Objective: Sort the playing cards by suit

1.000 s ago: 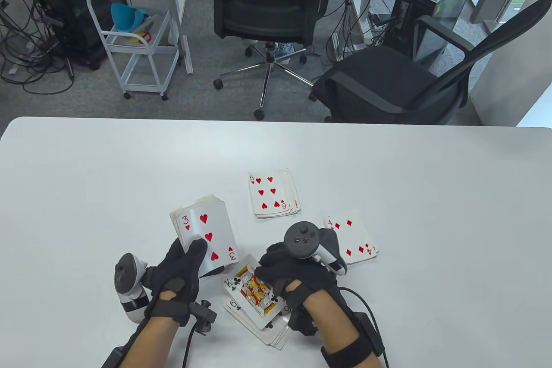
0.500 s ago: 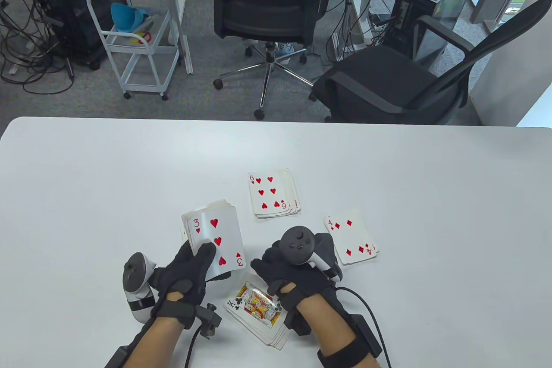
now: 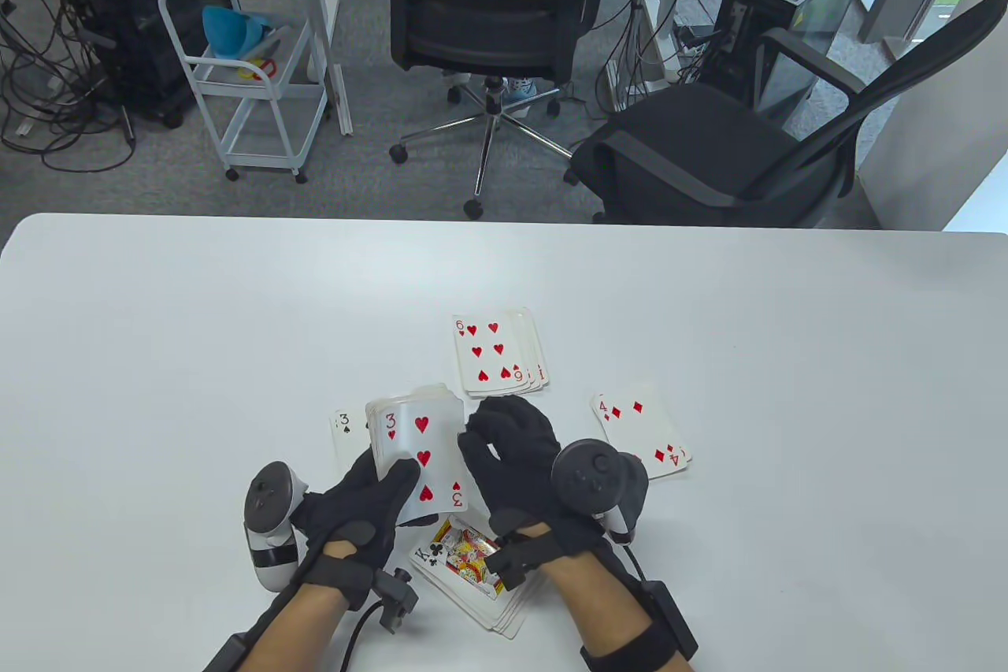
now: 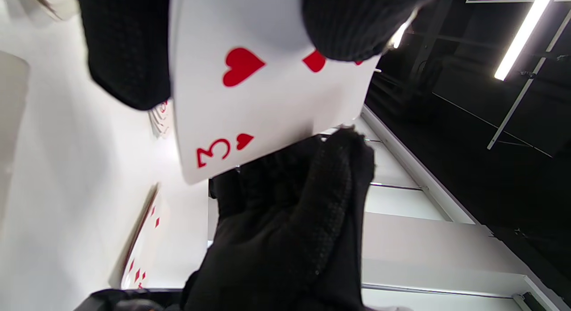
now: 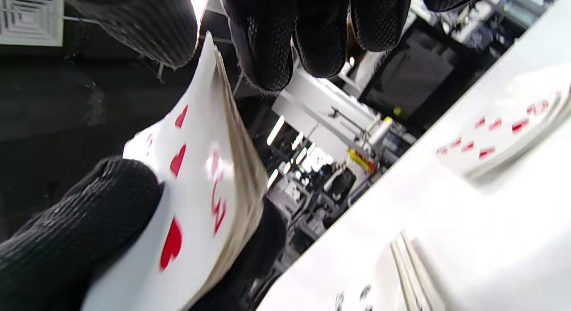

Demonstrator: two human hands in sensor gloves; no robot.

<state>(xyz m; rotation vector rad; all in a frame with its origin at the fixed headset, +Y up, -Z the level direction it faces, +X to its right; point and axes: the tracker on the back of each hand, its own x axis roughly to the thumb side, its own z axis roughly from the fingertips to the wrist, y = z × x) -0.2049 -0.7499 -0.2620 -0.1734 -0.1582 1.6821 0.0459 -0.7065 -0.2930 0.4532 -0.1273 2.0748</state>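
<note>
My left hand (image 3: 370, 495) grips a face-up deck (image 3: 417, 451), thumb lying across its top card, the 3 of hearts (image 4: 250, 105). My right hand (image 3: 480, 439) has come to the deck's right edge, and its thumb and fingertips (image 5: 267, 47) pinch the edge of that top card. Face-up piles lie on the white table (image 3: 197, 325): 6 of hearts (image 3: 492, 353) beyond the hands, 4 of diamonds (image 3: 642, 439) on the right, king of clubs (image 3: 461, 558) between my wrists. A 3 of spades (image 3: 344, 428) peeks out left of the deck.
Beyond the table's far edge stand two black office chairs (image 3: 488, 2), a white cart (image 3: 252, 57) and computer towers. Cables run from both wrists along the near edge of the table.
My left hand carried the deck rightward, uncovering the 3 of spades. My right hand left the clubs pile and rose to the deck's right edge, closing on the top card.
</note>
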